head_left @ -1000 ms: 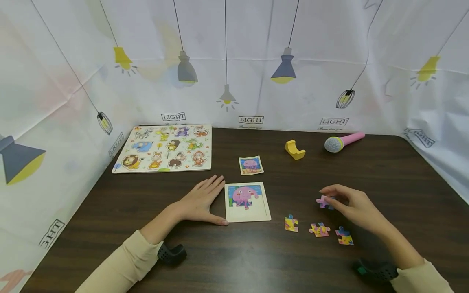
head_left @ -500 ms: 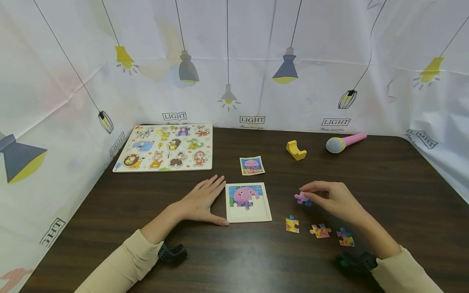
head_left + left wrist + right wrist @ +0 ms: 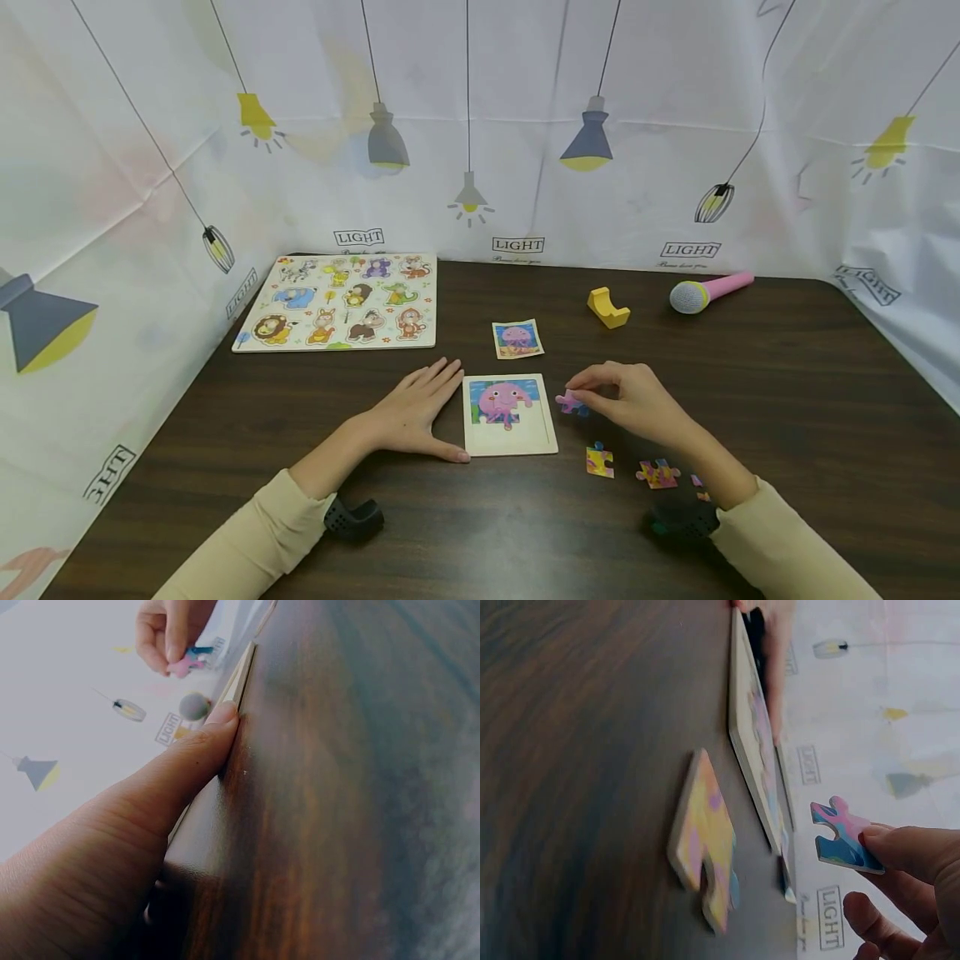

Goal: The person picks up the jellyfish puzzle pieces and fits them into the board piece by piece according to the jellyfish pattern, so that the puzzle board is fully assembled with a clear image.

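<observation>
Between thumb and fingers, my right hand (image 3: pixel 633 406) pinches a pink and blue puzzle piece (image 3: pixel 845 838), held above the table just right of the puzzle tray. That square wooden puzzle tray (image 3: pixel 495 442) has a partly assembled pink octopus picture in its upper left. Flat on the table, my left hand (image 3: pixel 412 414) touches the tray's left side with spread fingers; its thumb lies by the lower left corner. Loose on the table are a yellow piece (image 3: pixel 599 461), a yellow and pink piece (image 3: pixel 658 474) and another piece (image 3: pixel 699 483), partly hidden by the right wrist.
Behind the tray lies a small octopus picture card (image 3: pixel 517 339). A large animal puzzle board (image 3: pixel 345 304) is at the back left. Toward the back right are a yellow arched block (image 3: pixel 607 308) and a pink toy microphone (image 3: pixel 708 292). A printed curtain (image 3: pixel 525 125) borders the table.
My right hand has carried the pink and blue puzzle piece leftward, from beyond the loose pieces to beside the tray. The left hand has stayed put.
</observation>
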`<action>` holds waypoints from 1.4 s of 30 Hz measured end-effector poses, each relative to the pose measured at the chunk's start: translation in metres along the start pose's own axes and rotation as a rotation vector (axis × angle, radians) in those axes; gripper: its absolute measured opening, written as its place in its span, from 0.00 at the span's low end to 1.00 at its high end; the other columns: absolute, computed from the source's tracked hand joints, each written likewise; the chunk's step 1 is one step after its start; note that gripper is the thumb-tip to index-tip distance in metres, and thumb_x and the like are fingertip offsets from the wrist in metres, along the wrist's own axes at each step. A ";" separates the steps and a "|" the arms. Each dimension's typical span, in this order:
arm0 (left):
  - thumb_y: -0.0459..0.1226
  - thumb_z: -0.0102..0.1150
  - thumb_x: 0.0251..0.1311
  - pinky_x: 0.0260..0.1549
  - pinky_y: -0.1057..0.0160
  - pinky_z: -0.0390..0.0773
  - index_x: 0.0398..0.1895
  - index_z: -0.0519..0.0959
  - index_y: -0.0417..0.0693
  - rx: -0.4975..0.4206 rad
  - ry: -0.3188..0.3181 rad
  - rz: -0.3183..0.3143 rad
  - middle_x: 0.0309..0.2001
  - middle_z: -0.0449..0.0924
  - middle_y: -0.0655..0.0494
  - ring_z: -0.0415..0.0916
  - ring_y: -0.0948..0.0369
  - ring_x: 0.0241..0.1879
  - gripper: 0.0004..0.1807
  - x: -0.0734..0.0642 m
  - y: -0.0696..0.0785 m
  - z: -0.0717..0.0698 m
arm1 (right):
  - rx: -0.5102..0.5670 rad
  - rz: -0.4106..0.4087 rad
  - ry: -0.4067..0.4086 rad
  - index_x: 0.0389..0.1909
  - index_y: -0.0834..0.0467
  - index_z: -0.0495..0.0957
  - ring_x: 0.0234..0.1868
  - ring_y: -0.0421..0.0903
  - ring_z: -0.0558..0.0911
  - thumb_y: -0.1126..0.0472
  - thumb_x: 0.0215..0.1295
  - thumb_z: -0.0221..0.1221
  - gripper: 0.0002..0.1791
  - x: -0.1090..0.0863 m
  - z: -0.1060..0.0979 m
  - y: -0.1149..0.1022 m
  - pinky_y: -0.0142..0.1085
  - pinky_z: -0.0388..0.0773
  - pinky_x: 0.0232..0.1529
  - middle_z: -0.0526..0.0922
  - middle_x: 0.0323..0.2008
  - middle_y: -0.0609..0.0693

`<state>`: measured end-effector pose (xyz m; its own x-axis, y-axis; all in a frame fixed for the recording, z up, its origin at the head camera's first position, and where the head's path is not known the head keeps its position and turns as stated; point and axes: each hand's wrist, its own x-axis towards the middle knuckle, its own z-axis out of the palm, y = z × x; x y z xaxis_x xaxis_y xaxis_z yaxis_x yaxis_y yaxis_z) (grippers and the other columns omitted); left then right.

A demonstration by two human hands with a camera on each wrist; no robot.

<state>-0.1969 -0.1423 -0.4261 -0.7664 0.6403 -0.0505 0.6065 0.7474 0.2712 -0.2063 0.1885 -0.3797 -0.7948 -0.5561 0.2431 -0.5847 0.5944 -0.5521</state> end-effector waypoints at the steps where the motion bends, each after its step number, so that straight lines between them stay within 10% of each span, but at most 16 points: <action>1: 0.76 0.44 0.41 0.64 0.50 0.38 0.72 0.39 0.44 0.001 0.001 0.003 0.72 0.33 0.50 0.29 0.54 0.70 0.64 0.000 0.000 0.000 | 0.006 -0.002 -0.006 0.38 0.53 0.83 0.34 0.37 0.78 0.66 0.57 0.62 0.08 0.002 0.002 -0.001 0.33 0.75 0.32 0.83 0.34 0.41; 42: 0.75 0.45 0.41 0.64 0.51 0.38 0.72 0.40 0.45 0.000 -0.006 -0.004 0.72 0.32 0.50 0.28 0.54 0.70 0.64 0.001 0.000 -0.001 | -0.023 -0.007 -0.041 0.33 0.50 0.85 0.29 0.42 0.71 0.61 0.55 0.64 0.05 0.034 0.053 -0.011 0.32 0.66 0.26 0.80 0.27 0.37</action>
<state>-0.1977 -0.1419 -0.4253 -0.7676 0.6384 -0.0569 0.6037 0.7499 0.2706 -0.2179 0.1324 -0.4079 -0.7838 -0.5830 0.2138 -0.5939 0.6034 -0.5321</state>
